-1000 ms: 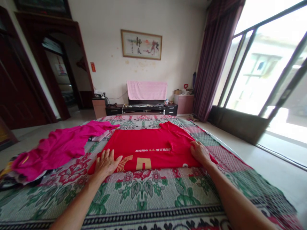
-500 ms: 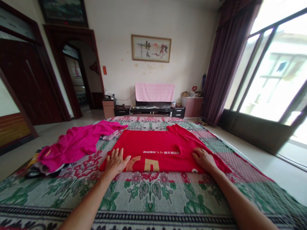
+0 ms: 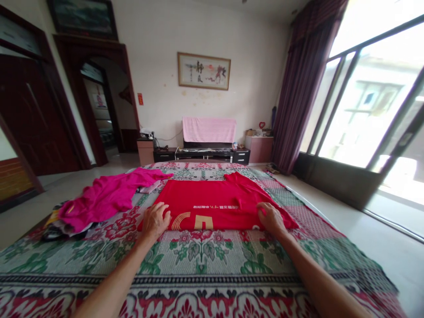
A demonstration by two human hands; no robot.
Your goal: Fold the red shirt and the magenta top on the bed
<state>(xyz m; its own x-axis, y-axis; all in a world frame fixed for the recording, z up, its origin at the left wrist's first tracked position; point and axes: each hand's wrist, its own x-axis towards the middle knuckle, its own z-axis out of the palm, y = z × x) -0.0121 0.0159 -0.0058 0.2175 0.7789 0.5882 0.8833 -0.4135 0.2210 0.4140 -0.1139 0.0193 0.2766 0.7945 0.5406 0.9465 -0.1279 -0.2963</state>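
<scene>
A red T-shirt (image 3: 198, 194) lies folded on a flowered bedspread (image 3: 198, 249), with white lettering and gold printing showing near its near edge. One sleeve points away at the far right. At the shirt's near left corner, my left hand (image 3: 156, 218) has its fingers bent and closed on the cloth. My right hand (image 3: 272, 217) grips the fabric toward the near right, fingers curled down into it. The fingertips of both hands are partly hidden. Part of the shirt extends to the right past my right hand.
A bright pink garment (image 3: 102, 196) lies heaped over other clothes on the left of the bed. Beyond the bed stand a low black cabinet (image 3: 164, 155) and a screen under a pink cloth (image 3: 209, 129). A purple curtain (image 3: 291, 97) hangs beside the large window at right.
My fingers, flatter and more spread before, are now curled into the red T-shirt. Both hands remain near its near edge. The view has shifted slightly.
</scene>
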